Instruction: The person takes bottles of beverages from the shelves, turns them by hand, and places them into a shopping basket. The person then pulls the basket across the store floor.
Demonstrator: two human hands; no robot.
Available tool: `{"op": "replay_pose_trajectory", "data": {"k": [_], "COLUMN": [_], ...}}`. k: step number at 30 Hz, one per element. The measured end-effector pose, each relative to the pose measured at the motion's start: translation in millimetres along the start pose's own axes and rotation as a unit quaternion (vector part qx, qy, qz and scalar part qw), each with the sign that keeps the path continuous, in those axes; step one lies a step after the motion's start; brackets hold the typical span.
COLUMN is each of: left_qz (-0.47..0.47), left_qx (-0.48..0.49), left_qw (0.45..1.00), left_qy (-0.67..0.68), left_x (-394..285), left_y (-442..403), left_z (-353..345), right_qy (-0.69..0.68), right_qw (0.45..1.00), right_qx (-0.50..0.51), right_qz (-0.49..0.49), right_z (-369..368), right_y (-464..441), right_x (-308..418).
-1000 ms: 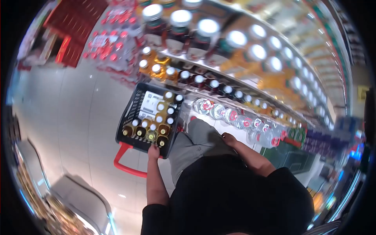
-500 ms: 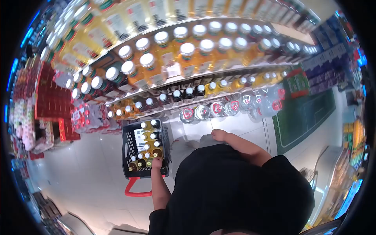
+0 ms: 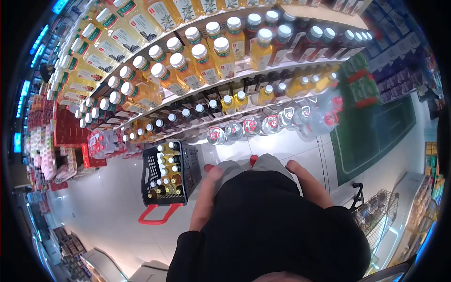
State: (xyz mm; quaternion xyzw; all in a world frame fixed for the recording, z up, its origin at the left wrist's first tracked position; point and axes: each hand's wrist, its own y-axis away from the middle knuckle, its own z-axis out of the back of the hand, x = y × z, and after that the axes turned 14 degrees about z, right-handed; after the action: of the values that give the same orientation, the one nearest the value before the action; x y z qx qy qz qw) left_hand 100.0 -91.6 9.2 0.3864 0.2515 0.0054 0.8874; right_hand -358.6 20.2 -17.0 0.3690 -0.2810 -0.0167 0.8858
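Observation:
My left hand (image 3: 214, 174) hangs beside my grey shorts (image 3: 228, 168), to the right of a dark shopping basket (image 3: 189, 167) and apart from it. Its fingers are too small and blurred to read. Several juice or drink bottles with white, black and yellow caps (image 3: 173, 159) stand in the basket. The basket's red handle (image 3: 162, 222) extends toward me. By my other thigh is my right hand (image 3: 292, 166), low and away from the shelf; its fingers are mostly hidden from this angle.
Shelves ahead hold rows of amber bottles (image 3: 204, 66) and darker ones. Large clear water jugs (image 3: 234, 131) stand on the floor below. A green panel (image 3: 376, 141) is at the right. Behind on the right is a wire shopping cart (image 3: 378, 218). Shrink-wrapped bottles (image 3: 105, 143) lie left.
My left hand has left the bottles in the basket and moved right to my side. My right hand has shifted to the right, and the view has turned.

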Motion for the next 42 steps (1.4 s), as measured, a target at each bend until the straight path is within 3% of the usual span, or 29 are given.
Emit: {"op": "replay_pose_trajectory", "data": {"k": [2,3,6,13,17,21,24,26,28,30,33,36,39,42], "left_qz": [0.017,0.024,0.067,0.09,0.09,0.12,0.141,0.146,0.154,0.168,0.207,0.248,0.253,0.271], "left_qx": [0.018,0.028,-0.007,-0.011,-0.008,0.023,-0.031,-0.05,-0.07,-0.089,-0.096,-0.112,-0.123,-0.098], "left_qw": [1.0,0.999,0.997,0.995,0.996,0.992,0.989,0.987,0.983,0.974,0.962,0.937,0.9,0.848], "left_qy": [0.004,0.007,-0.035,-0.044,-0.025,0.014,0.029,0.048,0.077,0.123,0.152,0.217,0.332,0.445], "left_x": [-12,-18,-28,-33,-32,-20,6,46,70,83,107,141,190,189], "left_y": [-1,-1,-2,1,4,2,-4,-16,-15,4,34,54,61,96], "left_z": [-13,-17,-19,-10,2,29,42,48,54,69,85,77,48,62], "right_qy": [-0.04,-0.041,-0.049,-0.025,-0.042,-0.036,-0.024,-0.014,0.075,0.054,0.073,0.153,0.202,0.224], "right_qw": [0.999,0.999,0.998,1.0,0.997,0.993,0.987,0.987,0.958,0.931,0.938,0.918,0.933,0.95], "right_qx": [0.018,-0.025,-0.014,-0.007,-0.062,-0.084,-0.093,-0.076,-0.145,-0.202,-0.199,-0.219,-0.189,-0.142], "right_qz": [-0.027,-0.015,-0.037,0.014,0.032,0.081,0.128,0.142,0.237,0.3,0.275,0.294,0.232,0.163], "right_z": [17,3,0,18,17,43,71,113,124,140,168,173,178,174], "right_y": [32,34,46,39,11,-23,-61,-94,-127,-153,-173,-219,-248,-275], "right_x": [1,-17,-32,-27,-19,28,76,156,195,243,323,358,386,396]}}
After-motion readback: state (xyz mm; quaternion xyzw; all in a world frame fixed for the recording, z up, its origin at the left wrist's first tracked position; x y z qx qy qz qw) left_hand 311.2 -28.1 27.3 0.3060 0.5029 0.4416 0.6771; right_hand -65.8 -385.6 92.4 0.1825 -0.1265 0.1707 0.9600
